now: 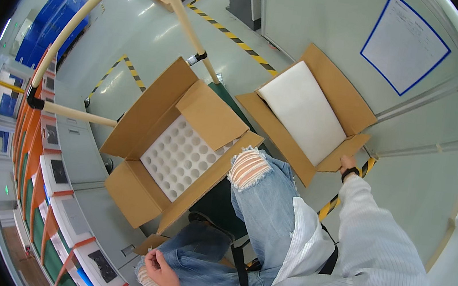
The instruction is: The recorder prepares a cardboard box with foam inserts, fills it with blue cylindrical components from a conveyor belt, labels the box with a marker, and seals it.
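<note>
My right hand, reached out ahead, grips the corner of a flap on an open cardboard box. A thick white foam sheet fills the top of that box. My left hand lies over my left knee, its fingers curled in with nothing visible in them. Between it and the right-hand box stands a second open cardboard box, flaps spread. Inside sits a white foam tray with rows of round holes, partly covered by one flap.
On the left, orange-edged racks hold white devices. A beige tube frame rises behind the middle box. Grey partition with a blue-framed sheet stands at the right. Yellow-black tape marks the floor. Blue bins stand far left.
</note>
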`<state>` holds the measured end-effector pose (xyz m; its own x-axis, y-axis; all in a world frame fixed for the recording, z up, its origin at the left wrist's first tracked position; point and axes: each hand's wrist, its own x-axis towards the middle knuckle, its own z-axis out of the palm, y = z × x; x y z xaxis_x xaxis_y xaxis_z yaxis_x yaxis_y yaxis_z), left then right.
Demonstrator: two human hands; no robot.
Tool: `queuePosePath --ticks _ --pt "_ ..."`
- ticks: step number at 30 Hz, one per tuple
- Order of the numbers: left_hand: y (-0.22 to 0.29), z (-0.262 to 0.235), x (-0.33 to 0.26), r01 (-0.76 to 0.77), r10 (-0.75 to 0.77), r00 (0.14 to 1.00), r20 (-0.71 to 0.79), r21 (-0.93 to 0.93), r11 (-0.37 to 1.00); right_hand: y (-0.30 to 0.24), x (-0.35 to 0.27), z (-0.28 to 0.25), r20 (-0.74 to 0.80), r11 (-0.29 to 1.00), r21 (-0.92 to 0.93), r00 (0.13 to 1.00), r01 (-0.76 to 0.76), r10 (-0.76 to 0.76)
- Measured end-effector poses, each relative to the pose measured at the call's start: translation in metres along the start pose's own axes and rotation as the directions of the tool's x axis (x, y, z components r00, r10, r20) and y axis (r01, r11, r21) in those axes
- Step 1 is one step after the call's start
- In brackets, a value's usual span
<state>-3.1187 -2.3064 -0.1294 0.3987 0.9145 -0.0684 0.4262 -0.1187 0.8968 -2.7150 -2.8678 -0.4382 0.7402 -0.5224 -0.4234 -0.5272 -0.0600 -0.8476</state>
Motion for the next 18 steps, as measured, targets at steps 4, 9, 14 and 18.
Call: queuePosePath --ticks 4,9,14,18 --pt "0.017 -0.033 0.005 -0.028 0.036 0.997 -0.071 0.115 0.993 -0.092 -0.125 0.039 0.279 0.990 0.138 0.959 0.015 -0.053" --pt "0.023 -0.043 -0.018 -0.118 0.126 0.977 -0.174 0.057 0.991 -0.226 -0.184 0.003 0.505 0.901 0.377 0.769 0.212 -0.392" --pt "-0.020 -0.122 -0.098 -0.004 -0.001 0.885 -0.466 -0.009 1.000 -0.331 -0.244 -0.040 0.450 0.798 0.193 0.671 0.570 -0.588" --pt "-0.126 -0.166 -0.188 0.304 -0.321 0.742 -0.588 -0.131 0.944 -0.399 -0.366 -0.063 0.274 0.858 0.282 0.821 0.430 -0.502"
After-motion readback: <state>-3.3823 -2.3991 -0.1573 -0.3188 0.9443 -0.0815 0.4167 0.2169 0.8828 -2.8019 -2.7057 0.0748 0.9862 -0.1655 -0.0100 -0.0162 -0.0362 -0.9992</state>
